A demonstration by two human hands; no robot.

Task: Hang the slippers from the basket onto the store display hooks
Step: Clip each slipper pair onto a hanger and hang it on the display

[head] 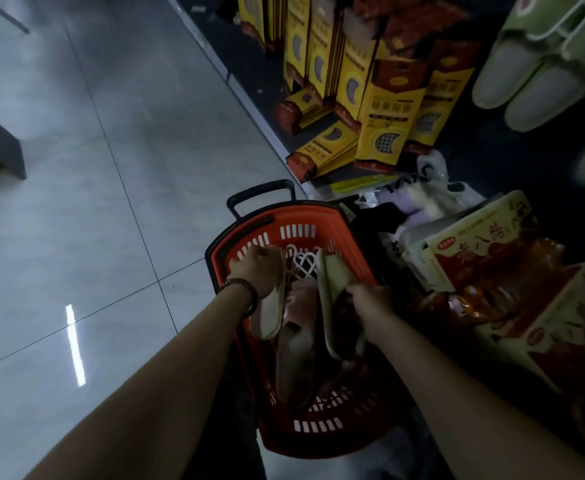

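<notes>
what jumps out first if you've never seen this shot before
The red basket at bottom centre draws the eye, with both hands reaching in: the left hand gripping a pale slipper, the right hand holding another slipper. Next come the yellow and red packages stacked at top centre, and the green slippers hanging at top right.

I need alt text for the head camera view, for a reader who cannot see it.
Two bare hands reach into a red shopping basket on a tiled floor: the left hand and the right hand each grip a pale slipper. Green slippers hang at upper right beside yellow boxes.
</notes>
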